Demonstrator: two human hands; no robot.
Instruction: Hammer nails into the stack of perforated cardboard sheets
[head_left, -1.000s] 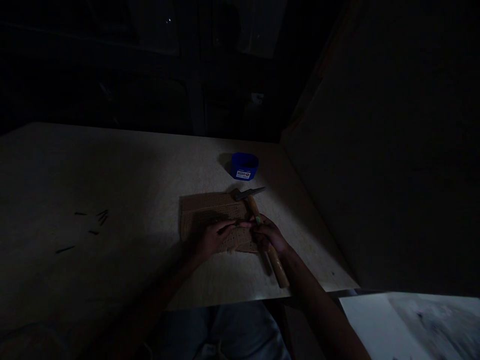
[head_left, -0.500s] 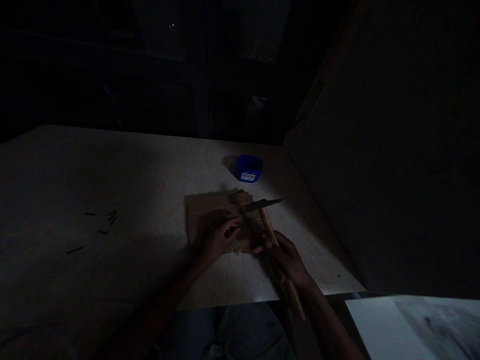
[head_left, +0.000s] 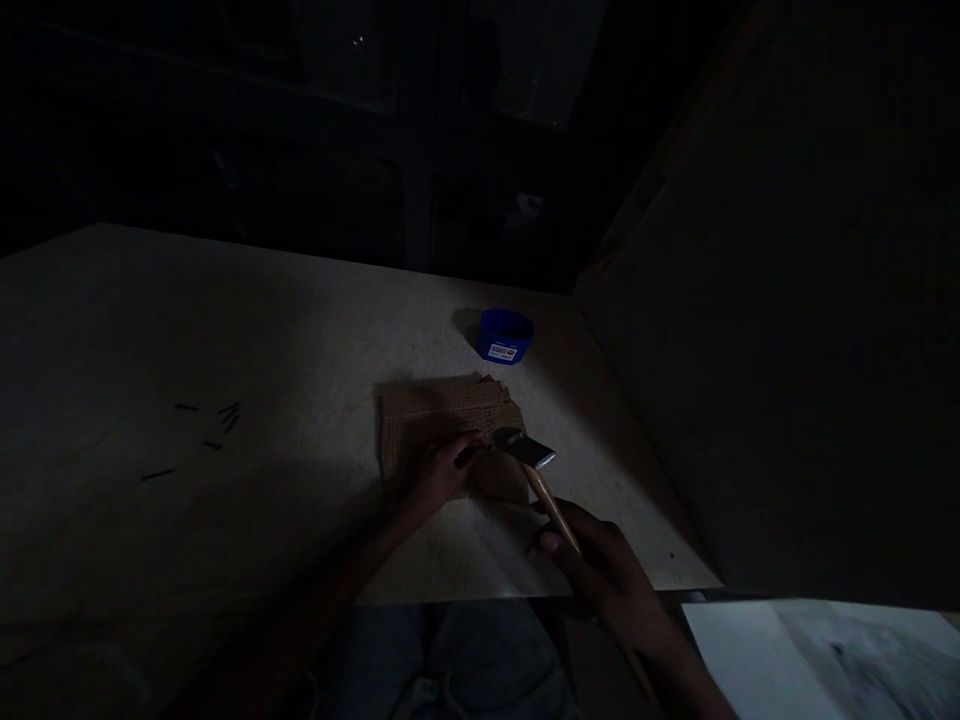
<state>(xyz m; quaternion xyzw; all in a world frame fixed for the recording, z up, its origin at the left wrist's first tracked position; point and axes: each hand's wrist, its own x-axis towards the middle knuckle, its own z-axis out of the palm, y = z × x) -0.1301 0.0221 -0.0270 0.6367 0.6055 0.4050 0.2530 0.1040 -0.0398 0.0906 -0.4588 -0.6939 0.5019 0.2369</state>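
Observation:
In my right hand is a hammer with a wooden handle, the fingers wrapped round it. Its dark metal head has a broad flat end and hangs over the right part of a folded brown cloth. My left hand rests on that cloth, thumb and forefinger pinched together just left of the hammer head. Whatever sits between those fingertips is too dark and small to make out. Shadow hides much of the left hand's underside.
Several thin dark nails lie scattered on the pale table to the left. Behind the cloth stands a small blue container with a white label. A tall dark panel borders the table's right side.
The hammer head has come down and nearer to me, and its flat face has turned into view. My right hand has moved down and to the right; the left keeps its pinch.

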